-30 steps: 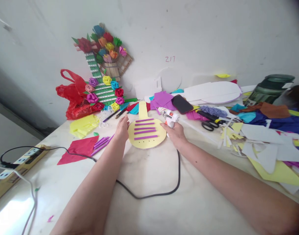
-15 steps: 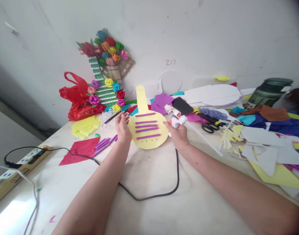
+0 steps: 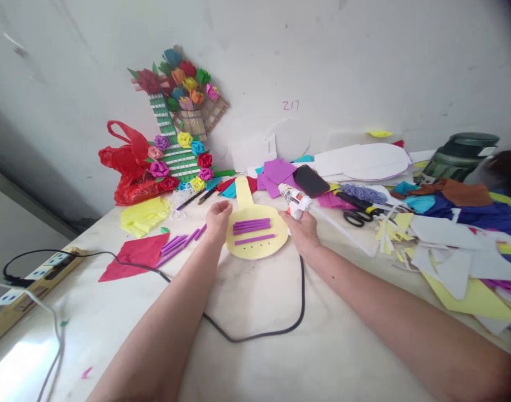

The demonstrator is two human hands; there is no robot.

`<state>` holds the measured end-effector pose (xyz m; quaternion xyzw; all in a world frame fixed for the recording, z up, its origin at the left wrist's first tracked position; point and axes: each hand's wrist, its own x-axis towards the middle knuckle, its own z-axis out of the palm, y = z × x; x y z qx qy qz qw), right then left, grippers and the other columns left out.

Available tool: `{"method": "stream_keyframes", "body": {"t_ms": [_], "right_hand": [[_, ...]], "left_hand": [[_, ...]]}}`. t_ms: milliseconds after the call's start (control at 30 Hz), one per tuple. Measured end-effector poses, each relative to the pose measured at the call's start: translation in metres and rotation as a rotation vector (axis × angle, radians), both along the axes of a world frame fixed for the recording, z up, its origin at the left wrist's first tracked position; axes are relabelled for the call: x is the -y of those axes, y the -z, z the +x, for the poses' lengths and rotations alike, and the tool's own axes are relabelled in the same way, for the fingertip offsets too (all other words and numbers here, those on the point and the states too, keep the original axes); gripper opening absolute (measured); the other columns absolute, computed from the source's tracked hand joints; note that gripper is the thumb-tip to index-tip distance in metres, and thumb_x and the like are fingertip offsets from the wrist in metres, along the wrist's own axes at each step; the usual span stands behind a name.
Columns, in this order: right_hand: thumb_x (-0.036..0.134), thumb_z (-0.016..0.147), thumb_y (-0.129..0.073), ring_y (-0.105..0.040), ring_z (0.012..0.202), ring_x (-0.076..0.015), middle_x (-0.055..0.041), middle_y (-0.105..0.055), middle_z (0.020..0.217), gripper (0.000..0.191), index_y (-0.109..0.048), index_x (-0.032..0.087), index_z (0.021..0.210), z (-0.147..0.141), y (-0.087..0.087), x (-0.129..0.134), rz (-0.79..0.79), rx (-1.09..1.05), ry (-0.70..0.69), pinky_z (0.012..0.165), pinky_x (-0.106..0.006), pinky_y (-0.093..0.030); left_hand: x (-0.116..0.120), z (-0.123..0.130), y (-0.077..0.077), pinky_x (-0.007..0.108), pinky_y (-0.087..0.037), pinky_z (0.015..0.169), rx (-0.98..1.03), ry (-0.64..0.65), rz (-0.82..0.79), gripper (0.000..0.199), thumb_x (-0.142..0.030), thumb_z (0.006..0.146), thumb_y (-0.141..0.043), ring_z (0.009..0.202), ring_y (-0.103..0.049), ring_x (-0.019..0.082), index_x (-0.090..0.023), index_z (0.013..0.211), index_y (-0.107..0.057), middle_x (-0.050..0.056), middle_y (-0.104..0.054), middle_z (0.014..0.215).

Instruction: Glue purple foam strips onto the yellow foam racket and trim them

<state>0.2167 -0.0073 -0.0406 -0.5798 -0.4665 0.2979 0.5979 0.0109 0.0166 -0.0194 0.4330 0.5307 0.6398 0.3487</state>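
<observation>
A yellow guitar-shaped paper cutout (image 3: 255, 252) is between my hands, with several purple rolled paper sticks (image 3: 252, 225) across its round body and a row of dark dots below them. My left hand (image 3: 218, 222) is closed at the cutout's left edge, its fingertips partly hidden. In my right hand (image 3: 303, 230) is a white hot glue gun (image 3: 295, 201) with a long glue stick (image 3: 343, 229) out of its back; the fingertips touch the cutout's right edge. More purple paper sticks (image 3: 177, 245) lie left of my left hand.
A black cord (image 3: 259, 338) loops across the table towards a power strip (image 3: 33, 279) at the left. Red paper (image 3: 133, 258), a phone (image 3: 311, 181), scissors (image 3: 356, 216) and paper scraps (image 3: 448, 251) lie around. A paper-flower craft (image 3: 180, 123) leans on the wall; a green bottle (image 3: 460, 156) stands right.
The cutout has been lowered and tipped flatter. Its purple sticks, spread apart before, are now mostly bunched together. The fingers of my left hand have closed; my right hand still holds the glue gun.
</observation>
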Motion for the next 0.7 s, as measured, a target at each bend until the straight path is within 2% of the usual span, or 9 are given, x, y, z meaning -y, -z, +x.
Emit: {"method": "stream_keyframes", "body": {"t_ms": [67, 167, 233, 467, 700], "right_hand": [[0.046, 0.061, -0.062, -0.061, 0.076, -0.0217, -0.0053, -0.066, 0.077, 0.038, -0.062, 0.016, 0.083, 0.0, 0.0, 0.0, -0.007, 0.008, 0.006, 0.068, -0.032, -0.047], [0.045, 0.061, -0.062, -0.061, 0.076, -0.0219, -0.0056, -0.066, 0.078, 0.036, -0.063, 0.016, 0.083, 0.0, -0.003, 0.002, -0.035, 0.022, 0.011, 0.069, -0.032, -0.046], [0.045, 0.061, -0.062, -0.061, 0.076, -0.022, -0.0057, -0.066, 0.077, 0.036, -0.063, 0.016, 0.083, 0.0, -0.003, 0.002, -0.043, 0.033, 0.011, 0.068, -0.032, -0.046], [0.047, 0.061, -0.062, -0.06, 0.075, -0.0217, -0.0047, -0.065, 0.076, 0.038, -0.062, 0.016, 0.083, 0.0, 0.002, 0.0, -0.009, 0.054, -0.001, 0.068, -0.032, -0.046], [0.046, 0.061, -0.062, -0.06, 0.075, -0.0215, -0.0048, -0.065, 0.076, 0.037, -0.062, 0.016, 0.083, -0.001, 0.001, 0.0, -0.008, 0.039, -0.008, 0.068, -0.032, -0.046]], "left_hand": [[0.0, -0.007, -0.003, 0.033, -0.044, 0.068, -0.27, 0.099, -0.087, 0.025, -0.032, 0.058, -0.069, 0.063, -0.054, 0.016, -0.019, 0.079, -0.065, 0.004, -0.063, 0.077], [0.001, -0.019, -0.011, 0.033, -0.044, 0.072, -0.64, 0.174, -0.018, 0.022, -0.03, 0.056, -0.07, 0.069, -0.056, 0.018, -0.024, 0.076, -0.07, 0.003, -0.064, 0.08], [0.002, -0.026, -0.016, 0.033, -0.044, 0.074, -0.794, 0.228, -0.019, 0.021, -0.03, 0.056, -0.07, 0.074, -0.057, 0.019, -0.026, 0.077, -0.071, 0.003, -0.064, 0.086], [0.008, -0.034, -0.03, 0.032, -0.042, 0.081, -0.964, 0.537, -0.035, 0.029, -0.034, 0.063, -0.064, 0.092, -0.057, 0.02, -0.022, 0.089, -0.067, 0.003, -0.065, 0.096], [0.002, -0.035, -0.025, 0.03, -0.042, 0.082, -0.973, 0.586, -0.024, 0.026, -0.032, 0.063, -0.063, 0.092, -0.057, 0.019, -0.018, 0.086, -0.066, 0.004, -0.065, 0.094]]}}
